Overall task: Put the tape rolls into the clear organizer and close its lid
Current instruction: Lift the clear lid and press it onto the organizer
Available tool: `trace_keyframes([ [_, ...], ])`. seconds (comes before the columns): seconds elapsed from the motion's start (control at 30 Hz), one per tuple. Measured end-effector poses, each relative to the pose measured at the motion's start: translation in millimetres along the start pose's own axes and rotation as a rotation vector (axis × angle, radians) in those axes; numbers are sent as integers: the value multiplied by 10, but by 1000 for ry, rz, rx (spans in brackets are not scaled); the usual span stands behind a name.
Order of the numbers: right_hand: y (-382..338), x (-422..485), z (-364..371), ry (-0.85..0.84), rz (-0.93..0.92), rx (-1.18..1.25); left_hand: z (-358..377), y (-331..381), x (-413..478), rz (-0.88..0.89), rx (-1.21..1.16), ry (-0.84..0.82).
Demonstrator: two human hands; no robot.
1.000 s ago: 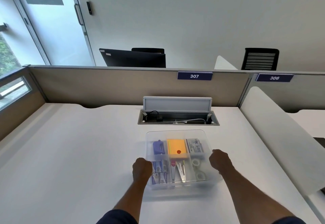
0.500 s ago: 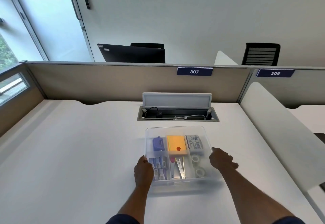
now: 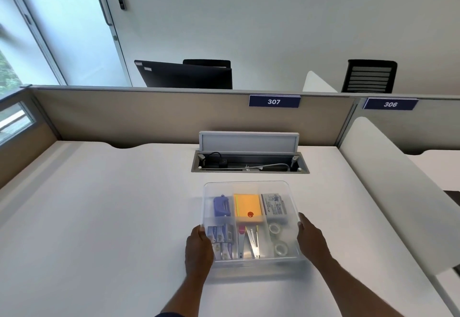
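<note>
The clear organizer (image 3: 249, 187) sits on the white desk in front of me, its frosted lid lying flat over the compartments. Two clear tape rolls (image 3: 274, 228) (image 3: 280, 249) lie in the near right compartment, seen through the lid. My left hand (image 3: 199, 247) presses against the box's near left side, fingers curled over the lid edge. Against the right side rests my right hand (image 3: 311, 238), fingers on the lid's rim. Other compartments hold a blue item, an orange pad, a printed box and metal clips.
An open cable well (image 3: 250, 163) with its raised flap lies in the desk just beyond the box. A beige partition (image 3: 149, 115) with label 307 closes the far edge. A white divider panel (image 3: 398, 192) stands to the right.
Both hands have slid slightly outward to the box's sides, and the lid sits flatter on the box. The camera view has tilted a little.
</note>
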State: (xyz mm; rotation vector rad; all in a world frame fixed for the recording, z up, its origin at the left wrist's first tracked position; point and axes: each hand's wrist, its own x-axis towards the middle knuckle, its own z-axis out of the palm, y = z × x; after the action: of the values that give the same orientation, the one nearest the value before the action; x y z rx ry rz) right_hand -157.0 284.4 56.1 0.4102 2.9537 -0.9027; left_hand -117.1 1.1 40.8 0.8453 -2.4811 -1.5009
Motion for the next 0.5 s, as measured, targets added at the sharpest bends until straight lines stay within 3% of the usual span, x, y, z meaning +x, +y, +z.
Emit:
trace_keyframes([
  [0.23, 29, -49, 35, 79, -30, 134, -8, -10, -3, 3, 0, -5],
  [0.5, 15, -80, -19, 59, -33, 216, -24, 16, -26, 8, -17, -7],
])
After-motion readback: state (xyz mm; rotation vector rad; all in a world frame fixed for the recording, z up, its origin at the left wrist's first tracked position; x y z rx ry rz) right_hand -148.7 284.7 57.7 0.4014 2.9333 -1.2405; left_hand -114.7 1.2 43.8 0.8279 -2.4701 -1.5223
